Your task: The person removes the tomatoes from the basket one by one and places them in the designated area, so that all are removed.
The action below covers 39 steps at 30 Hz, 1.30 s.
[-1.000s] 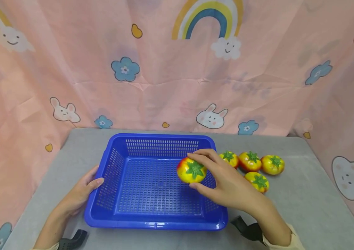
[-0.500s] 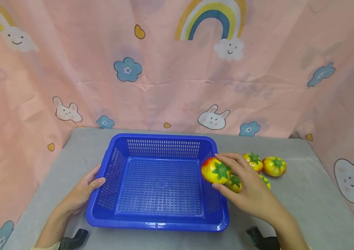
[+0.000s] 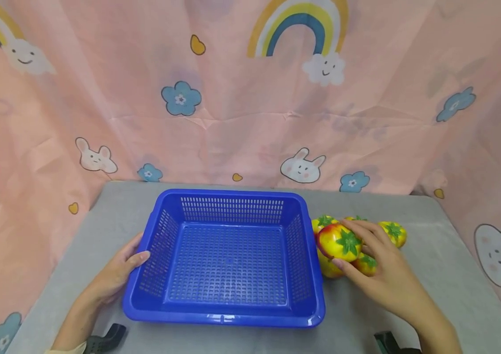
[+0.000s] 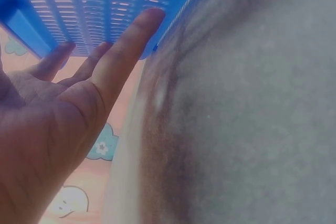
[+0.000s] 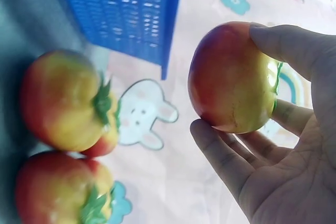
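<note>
In the head view my right hand (image 3: pixel 383 275) holds a glossy red-and-yellow tomato (image 3: pixel 339 242) with a green star-shaped top, pinched between thumb and fingers. It hangs above several similar tomatoes (image 3: pixel 393 233) on the table, partly hiding them. The right wrist view shows the held tomato (image 5: pixel 226 82) apart from two nearer tomatoes (image 5: pixel 60 103) at left. A blue plastic basket (image 3: pixel 223 319) with slotted walls stands at the table's middle, nothing inside it. My left hand (image 3: pixel 115 273) grips its left side, thumb over the rim; the left wrist view has the fingers (image 4: pixel 126 45) against the outer wall.
The grey tabletop (image 3: pixel 431 275) runs to a pink patterned curtain (image 3: pixel 241 128) behind and at both sides. The loose tomatoes sit close to the basket's right wall. Dark wrist straps (image 3: pixel 104 339) show near the front edge.
My right hand has moved right with the tomato, from over the basket's interior to above the loose tomatoes outside it. The left hand keeps its place on the rim.
</note>
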Motion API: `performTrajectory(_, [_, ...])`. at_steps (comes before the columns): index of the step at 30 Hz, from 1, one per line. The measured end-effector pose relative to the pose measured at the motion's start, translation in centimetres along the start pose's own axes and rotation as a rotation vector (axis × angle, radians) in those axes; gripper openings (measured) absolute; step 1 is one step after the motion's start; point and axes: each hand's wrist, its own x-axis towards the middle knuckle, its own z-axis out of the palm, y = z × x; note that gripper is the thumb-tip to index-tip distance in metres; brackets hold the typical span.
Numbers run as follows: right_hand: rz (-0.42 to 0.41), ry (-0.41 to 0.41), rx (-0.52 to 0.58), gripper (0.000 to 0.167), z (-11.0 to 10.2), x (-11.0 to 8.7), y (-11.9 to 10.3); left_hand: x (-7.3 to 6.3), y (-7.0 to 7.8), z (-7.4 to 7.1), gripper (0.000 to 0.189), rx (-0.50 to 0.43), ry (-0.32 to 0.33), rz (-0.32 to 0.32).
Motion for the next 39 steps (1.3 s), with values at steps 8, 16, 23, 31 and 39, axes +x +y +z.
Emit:
performTrajectory(8, [0.079, 0.03, -0.029, 0.075, -0.1, -1.4, 2.5, 0.2, 0.3, 0.0, 0.069, 0.014, 0.012, -0.018])
performTrajectory(16, [0.093, 0.067, -0.038, 0.08, -0.3, -1.8, 4.5, 0.3, 0.1, -0.1, 0.069, 0.06, 0.064, -0.059])
performTrajectory(23, [0.076, 0.081, -0.058, 0.08, -1.0, -1.8, 6.3, 0.2, 0.1, -0.3, 0.071, 0.05, 0.053, -0.065])
performTrajectory(31, [0.047, 0.132, -0.074, 0.076, -1.3, -1.8, 8.1, 0.1, -0.3, -0.3, 0.069, 0.015, 0.057, -0.053])
performTrajectory(39, [0.107, 0.107, -0.124, 0.077, -2.0, -1.6, 8.5, 0.1, -0.5, -0.4, 0.068, -0.031, 0.026, -0.026])
